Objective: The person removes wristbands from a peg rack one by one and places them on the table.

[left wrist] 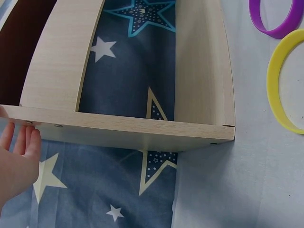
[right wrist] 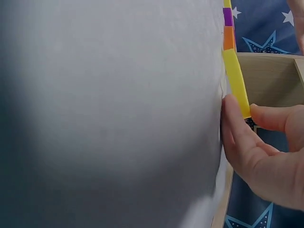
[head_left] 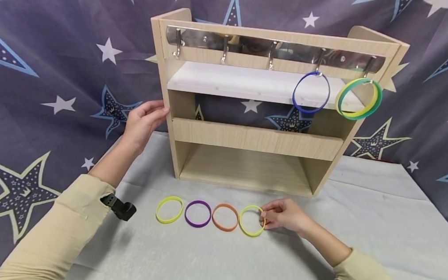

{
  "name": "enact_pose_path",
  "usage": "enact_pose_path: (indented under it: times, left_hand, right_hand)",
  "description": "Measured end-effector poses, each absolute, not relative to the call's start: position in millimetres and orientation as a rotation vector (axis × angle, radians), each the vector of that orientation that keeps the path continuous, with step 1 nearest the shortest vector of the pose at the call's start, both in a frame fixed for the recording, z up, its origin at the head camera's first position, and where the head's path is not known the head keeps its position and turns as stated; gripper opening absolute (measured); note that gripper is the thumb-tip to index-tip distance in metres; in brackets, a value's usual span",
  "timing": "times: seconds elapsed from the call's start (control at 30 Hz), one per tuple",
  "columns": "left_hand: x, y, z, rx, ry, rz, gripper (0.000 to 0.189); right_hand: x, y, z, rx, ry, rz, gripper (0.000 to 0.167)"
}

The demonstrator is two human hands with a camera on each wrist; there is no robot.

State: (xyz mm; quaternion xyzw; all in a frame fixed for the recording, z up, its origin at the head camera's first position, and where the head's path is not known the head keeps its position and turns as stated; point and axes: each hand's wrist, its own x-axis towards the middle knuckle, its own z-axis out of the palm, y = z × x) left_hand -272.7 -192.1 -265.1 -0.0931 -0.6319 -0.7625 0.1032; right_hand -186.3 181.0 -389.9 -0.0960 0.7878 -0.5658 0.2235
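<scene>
Purple-grey cloth [head_left: 14, 117], printed with stars, fills the background. Below it spreads the table [head_left: 205, 263] under a pale cover, its right edge slanting off well apart from everything standing on it; there is wide room on the near side and to the right. One wooden rack [head_left: 256, 139] stands upright toward the far part, only a narrow stretch of table parting its base from four bands in a row. It has one white shelf [head_left: 233, 82] and, above that, one metal strip [head_left: 252, 47] with five hooks [head_left: 272, 55]. Of two hands, the left hand [head_left: 141, 121] rests relaxed fingers against the rack's left side; the right hand [head_left: 285, 215] pinches the last band between thumb and fingers. Seven bands in all: three hang, the blue band [head_left: 309, 111] on the fourth hook from the left, the green band [head_left: 379, 98] and hung yellow band [head_left: 340, 101] together on the fifth. The row runs first yellow band [head_left: 168, 221], purple band [head_left: 197, 225], orange band [head_left: 223, 229], held yellow band [head_left: 251, 235], each just beside the next. That last one, at the right end, is a bright, plain, thin loop; whether its gripped side is raised, I cannot tell.
</scene>
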Motion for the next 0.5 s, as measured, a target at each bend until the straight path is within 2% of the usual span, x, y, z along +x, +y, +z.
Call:
enact_pose_path:
  times: [0.5]
  left_hand:
    - [-274.1, -191.4, -264.7, -0.268, -1.878, -2.254, 0.015]
  right_hand:
    - [-192.0, 199.7, -365.2, -0.266, 2.24, -1.394, 0.037]
